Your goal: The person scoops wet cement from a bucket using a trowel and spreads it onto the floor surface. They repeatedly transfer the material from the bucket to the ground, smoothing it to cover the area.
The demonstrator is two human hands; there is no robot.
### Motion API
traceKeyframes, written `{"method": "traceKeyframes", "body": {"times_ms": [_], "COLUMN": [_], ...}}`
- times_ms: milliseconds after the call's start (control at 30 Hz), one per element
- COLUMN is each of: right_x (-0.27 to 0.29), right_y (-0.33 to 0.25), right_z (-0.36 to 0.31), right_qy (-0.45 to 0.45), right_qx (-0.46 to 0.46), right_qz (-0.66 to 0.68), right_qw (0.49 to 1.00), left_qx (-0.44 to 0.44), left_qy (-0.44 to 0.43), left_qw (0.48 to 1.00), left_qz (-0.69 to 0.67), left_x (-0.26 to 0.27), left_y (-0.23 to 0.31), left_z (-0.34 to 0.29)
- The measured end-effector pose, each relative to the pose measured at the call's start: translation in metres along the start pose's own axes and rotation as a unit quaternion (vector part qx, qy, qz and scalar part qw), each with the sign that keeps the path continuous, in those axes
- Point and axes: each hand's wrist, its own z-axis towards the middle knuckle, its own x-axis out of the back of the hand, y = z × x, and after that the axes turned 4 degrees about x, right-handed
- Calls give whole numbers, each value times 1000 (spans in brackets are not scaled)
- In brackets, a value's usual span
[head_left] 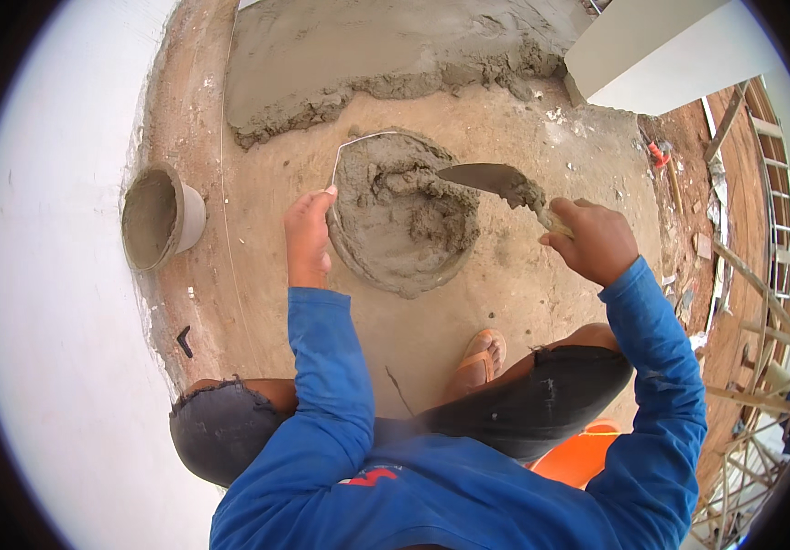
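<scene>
A round bucket [341,249] full of wet grey mortar [372,240] is in front of me, its surface lumpy with a hollow toward the right. My left hand [307,240] is closed on the bucket's thin wire handle [364,138] at the left side of the rim. In my right hand [599,242] is a trowel [479,175], gripped by its mortar-smeared handle. The trowel's pointed blade reaches left over the right part of the bucket, with mortar clinging near its neck.
Beyond the bucket lies a spread mortar layer [395,46] with a ragged near edge. A second bucket [191,218] lies against the white wall [55,229]. An orange container [583,456] is by my leg. A white pillar [670,55] and a red-headed hammer [659,154] are at right.
</scene>
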Motion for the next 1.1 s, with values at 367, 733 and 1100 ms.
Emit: {"method": "traceKeyframes", "body": {"times_ms": [367, 733, 1100], "right_x": [-30, -93, -46], "right_y": [-25, -46, -2], "right_z": [38, -4, -32], "right_qy": [-39, -23, 29], "right_qx": [55, -145, -99], "right_qz": [-30, 308, 226], "right_qw": [997, 940, 969], "left_qx": [48, 35, 108], "left_qy": [-66, -180, -78], "left_qw": [993, 979, 991], "left_qz": [86, 86, -30], "left_x": [-89, -85, -90], "left_y": [23, 7, 21], "left_z": [-21, -17, -4]}}
